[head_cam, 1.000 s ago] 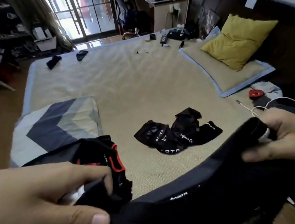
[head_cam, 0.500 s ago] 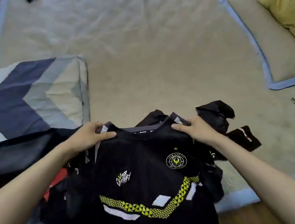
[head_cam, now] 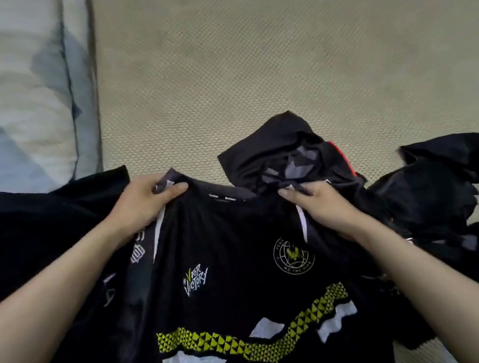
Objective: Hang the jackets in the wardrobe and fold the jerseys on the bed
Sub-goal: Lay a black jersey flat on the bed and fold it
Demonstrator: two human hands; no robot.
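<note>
A black jersey point(head_cam: 235, 280) with a yellow and white zigzag band and a round crest lies front up on the bed point(head_cam: 275, 64), spread towards me. My left hand point(head_cam: 146, 203) pinches its left shoulder beside the collar. My right hand point(head_cam: 318, 203) grips the right shoulder. Behind and to the right of it lies a crumpled heap of other black jerseys point(head_cam: 422, 182), partly under the spread one. More black cloth point(head_cam: 27, 226) lies under my left forearm.
A folded quilt point(head_cam: 1, 94) in blue, grey and pale stripes lies at the upper left of the bed. The woven beige mat stretches away beyond the jerseys.
A second ago I held the bunched jersey up near my face. It now lies spread front up on the bed, and the view has dropped closer over it. Both hands keep the shoulders.
</note>
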